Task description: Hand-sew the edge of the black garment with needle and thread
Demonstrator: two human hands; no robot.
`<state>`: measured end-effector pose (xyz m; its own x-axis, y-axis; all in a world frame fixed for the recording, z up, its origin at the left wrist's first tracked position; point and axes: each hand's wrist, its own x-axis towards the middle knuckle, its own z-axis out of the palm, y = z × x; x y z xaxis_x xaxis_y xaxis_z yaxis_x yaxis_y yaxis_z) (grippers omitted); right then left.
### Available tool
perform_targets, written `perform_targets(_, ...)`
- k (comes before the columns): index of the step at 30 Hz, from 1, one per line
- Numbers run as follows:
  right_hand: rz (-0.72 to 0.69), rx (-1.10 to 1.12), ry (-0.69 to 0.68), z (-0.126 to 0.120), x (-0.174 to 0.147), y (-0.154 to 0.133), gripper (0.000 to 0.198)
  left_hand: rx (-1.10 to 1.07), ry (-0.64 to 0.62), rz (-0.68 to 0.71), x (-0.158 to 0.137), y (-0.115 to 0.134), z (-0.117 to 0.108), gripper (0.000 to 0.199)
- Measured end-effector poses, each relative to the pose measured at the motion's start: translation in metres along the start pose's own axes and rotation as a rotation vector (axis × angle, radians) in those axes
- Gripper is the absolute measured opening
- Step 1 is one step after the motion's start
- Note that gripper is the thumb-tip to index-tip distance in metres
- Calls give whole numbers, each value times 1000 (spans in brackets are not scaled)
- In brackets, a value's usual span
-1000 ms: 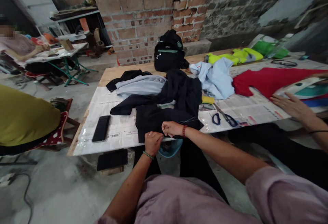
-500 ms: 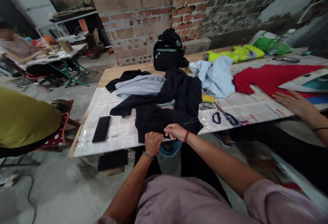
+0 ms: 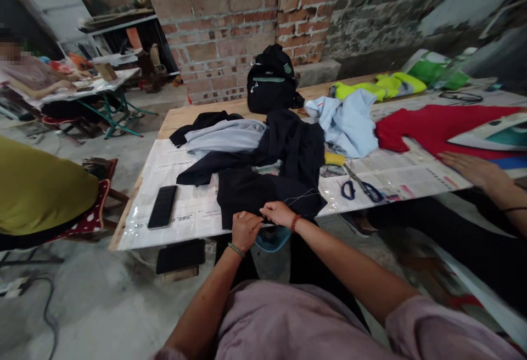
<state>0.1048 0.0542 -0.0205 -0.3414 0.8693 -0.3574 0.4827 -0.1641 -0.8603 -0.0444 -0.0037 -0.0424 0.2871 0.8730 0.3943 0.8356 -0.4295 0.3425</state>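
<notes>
A piece of black cloth point(image 3: 247, 191) lies at the front edge of the table, and my two hands meet at its near edge. My left hand point(image 3: 246, 229) is closed on that edge, fingers pinched together. Just right of it, my right hand point(image 3: 279, 214) is pinched too, its fingertips almost touching the left ones. What sits between the right fingertips is too small to tell. Pale thread point(image 3: 302, 197) runs loose over the cloth beside the right hand. Blue-handled scissors point(image 3: 362, 184) lie open on the newspaper to the right.
Behind the cloth lie a dark garment point(image 3: 294, 143) and a grey one point(image 3: 226, 136). A phone point(image 3: 162, 207) rests at left, a black backpack point(image 3: 272, 83) at the back. Rightward, another person's hand point(image 3: 473, 170) is near an iron point(image 3: 494, 132) on red fabric point(image 3: 420, 124). A blue bin point(image 3: 272, 243) stands below.
My right hand has shifted slightly left along the cloth's edge, closer to my left hand. The left hand stays nearly in place. At right, the other person's hand has flattened a little.
</notes>
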Motion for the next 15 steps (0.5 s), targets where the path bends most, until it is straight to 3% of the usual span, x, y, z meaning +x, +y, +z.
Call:
perform_targets(8, -164, -330, 169, -1, -2, -3, 30, -1, -25, -34, 1, 4, -3, 12)
perform_targets(15, -188, -361, 208, 4, -4, 0, 30, -5, -22, -58, 3, 5, -1, 13)
